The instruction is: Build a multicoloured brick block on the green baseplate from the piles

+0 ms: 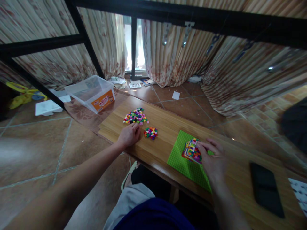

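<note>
A green baseplate (179,159) lies on the wooden table (165,124). On it stands a multicoloured block of small bricks (191,150). My right hand (213,159) rests against the block's right side, fingers curled round it. My left hand (129,135) lies on the table with its fingers curled under, right beside a large pile of loose coloured bricks (135,116). A smaller pile of bricks (151,132) sits just right of that hand. Whether the left fingers hold a brick is hidden.
A clear plastic tub with an orange label (92,93) stands at the table's far left corner. A black phone (266,188) lies on the right. Black metal frame bars (83,35) and striped curtains (216,60) stand behind. Papers litter the tiled floor.
</note>
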Available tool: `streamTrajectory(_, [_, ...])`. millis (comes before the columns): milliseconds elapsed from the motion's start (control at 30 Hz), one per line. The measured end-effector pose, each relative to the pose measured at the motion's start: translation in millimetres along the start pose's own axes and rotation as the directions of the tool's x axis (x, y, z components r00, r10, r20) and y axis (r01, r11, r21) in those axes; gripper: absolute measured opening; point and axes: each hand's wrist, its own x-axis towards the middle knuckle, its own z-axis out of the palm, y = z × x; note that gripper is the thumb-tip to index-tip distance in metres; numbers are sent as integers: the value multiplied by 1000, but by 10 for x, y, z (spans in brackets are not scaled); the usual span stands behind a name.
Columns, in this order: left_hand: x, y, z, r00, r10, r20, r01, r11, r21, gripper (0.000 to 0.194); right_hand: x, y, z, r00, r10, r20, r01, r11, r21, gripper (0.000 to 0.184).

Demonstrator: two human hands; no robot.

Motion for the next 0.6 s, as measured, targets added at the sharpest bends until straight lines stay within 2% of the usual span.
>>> streamTrajectory(400, [1,-2,12,1000,8,-3,-8,1000,1,16,20,70,107,975,219,41,-222,940,259,37])
streamTrajectory(467, [2,-1,13,1000,3,-4,-3,1000,-9,15,24,45,101,955,283,89,-297,903,310,39])
streamTrajectory(600, [2,-1,14,1000,-3,-3,3,1000,-6,15,83,9,64,886,416,205,-463,816,346,45])
